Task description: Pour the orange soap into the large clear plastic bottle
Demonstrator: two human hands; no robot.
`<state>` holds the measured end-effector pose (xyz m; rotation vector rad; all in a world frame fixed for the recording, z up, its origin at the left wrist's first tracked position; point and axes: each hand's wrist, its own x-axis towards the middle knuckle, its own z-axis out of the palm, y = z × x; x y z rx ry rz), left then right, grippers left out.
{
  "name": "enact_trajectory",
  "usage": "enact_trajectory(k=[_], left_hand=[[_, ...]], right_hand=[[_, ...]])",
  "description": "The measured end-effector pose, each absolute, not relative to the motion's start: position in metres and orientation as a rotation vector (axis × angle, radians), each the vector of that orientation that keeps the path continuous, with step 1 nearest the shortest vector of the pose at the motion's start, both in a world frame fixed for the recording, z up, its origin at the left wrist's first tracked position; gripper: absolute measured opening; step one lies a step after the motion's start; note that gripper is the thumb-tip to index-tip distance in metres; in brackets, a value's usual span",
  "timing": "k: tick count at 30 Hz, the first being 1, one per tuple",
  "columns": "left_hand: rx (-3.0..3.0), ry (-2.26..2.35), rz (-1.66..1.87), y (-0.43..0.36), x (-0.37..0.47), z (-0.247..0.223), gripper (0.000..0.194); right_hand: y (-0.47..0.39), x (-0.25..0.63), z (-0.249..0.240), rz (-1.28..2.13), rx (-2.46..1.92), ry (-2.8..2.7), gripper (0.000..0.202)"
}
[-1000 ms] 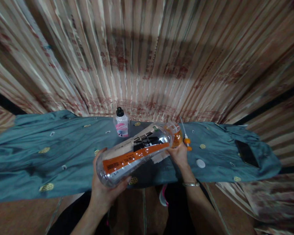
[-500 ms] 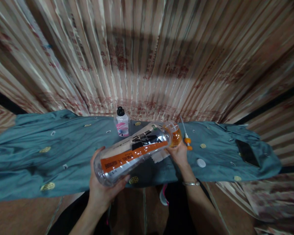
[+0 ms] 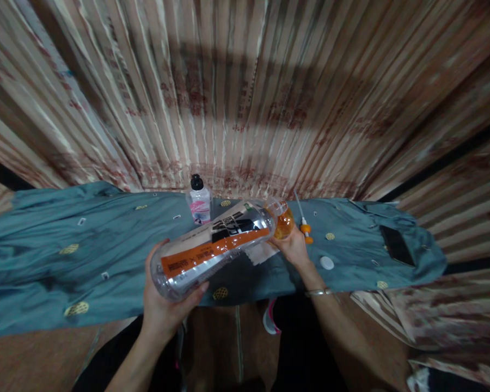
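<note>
A: What is held in the left hand (image 3: 163, 311)?

B: The wide base of a large clear bottle (image 3: 218, 245) is cupped in it, with the thumb laid along the lower side. The bottle is tilted nearly flat above the table, its neck end directed to the right, and an orange, black and white label is shown on its upward side.

A: And the right hand (image 3: 293, 245)?

B: A small clear container (image 3: 284, 222) with amber liquid in it is gripped there, fingers closed around its side. The two mouths are brought together at the neck of the large bottle (whether they are actually touching cannot be told, since clear plastic is overlapped by clear plastic). A silver bracelet (image 3: 318, 292) is worn on the right wrist.

A: What is found around them?

B: An orange pump top (image 3: 306, 231) with a pale tube is seen just beyond the right hand, and a round white disc (image 3: 326, 263) is placed nearer the edge. Farther right, a black phone (image 3: 397, 245) is laid flat. A white piece of paper (image 3: 261, 253) is partly covered by the large bottle, behind which a black-capped bottle (image 3: 200, 204) is stood upright. All are borne on a teal cloth (image 3: 118, 239) patterned with yellow motifs.
</note>
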<state>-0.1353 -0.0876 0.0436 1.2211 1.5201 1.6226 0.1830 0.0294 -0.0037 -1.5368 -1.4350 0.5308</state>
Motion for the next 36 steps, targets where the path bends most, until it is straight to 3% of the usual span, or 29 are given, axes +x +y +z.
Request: enact_trajectory(k=[7, 31, 36], left_hand=[[1.201, 1.514, 1.608, -0.086, -0.136, 0.044, 0.107], [1.172, 1.558, 1.579, -0.089, -0.141, 0.037, 0.118], [1.183, 1.562, 1.607, -0.09, -0.139, 0.044, 0.113]], right_hand=[[0.038, 0.199, 0.02, 0.683, -1.499, -1.6, 0.092], [0.025, 0.187, 0.007, 0.354, -1.566, -1.619, 0.076], [0.025, 0.187, 0.008, 0.347, -1.595, -1.631, 0.077]])
